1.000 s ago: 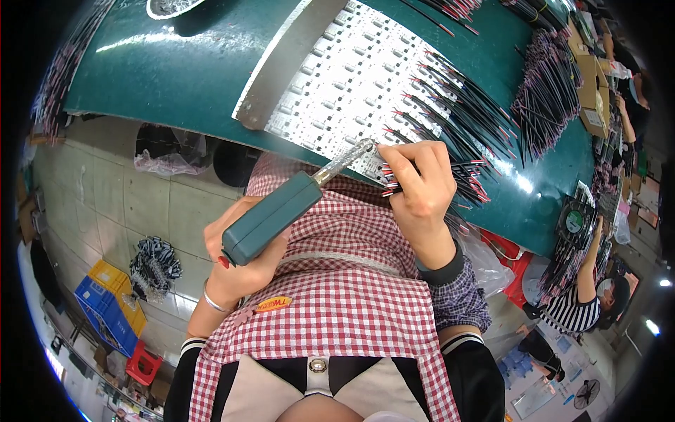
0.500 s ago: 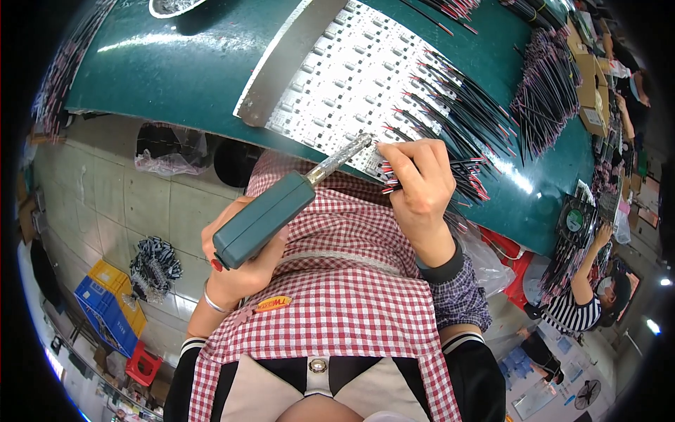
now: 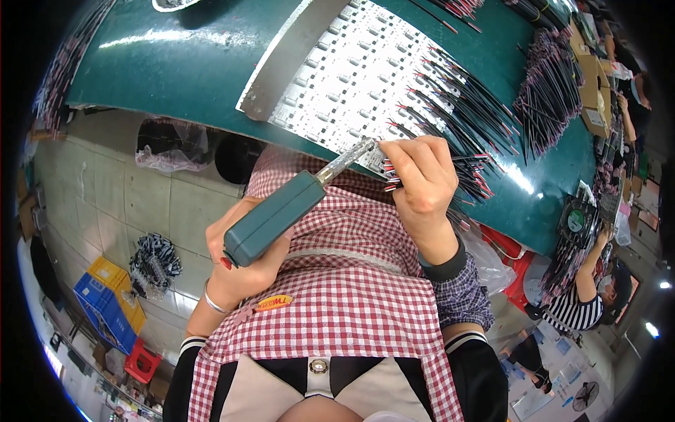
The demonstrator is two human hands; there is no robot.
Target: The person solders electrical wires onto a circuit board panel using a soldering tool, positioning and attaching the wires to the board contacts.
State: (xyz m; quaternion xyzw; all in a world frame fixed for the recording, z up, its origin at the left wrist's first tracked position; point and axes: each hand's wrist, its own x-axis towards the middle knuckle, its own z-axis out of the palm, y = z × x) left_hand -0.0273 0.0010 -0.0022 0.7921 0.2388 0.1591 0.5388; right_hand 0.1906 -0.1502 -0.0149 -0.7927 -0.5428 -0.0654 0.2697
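Left hand point(image 3: 242, 271) wrapped round boxy dark-green, mottled-barrelled soldering tool point(image 3: 274, 219); right hand point(image 3: 425, 181) pinched, contents unclear.

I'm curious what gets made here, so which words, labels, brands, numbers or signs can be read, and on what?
I don't quote wording or brands, so by place:
Orange tag on the checked apron: lettering, left unquoted.
Blue crate: pale marking, too small to read.
White circuit panel: any print too tiny to read.
Green round label, at right: too blurred.
Green tool in the left hand: no text visible.
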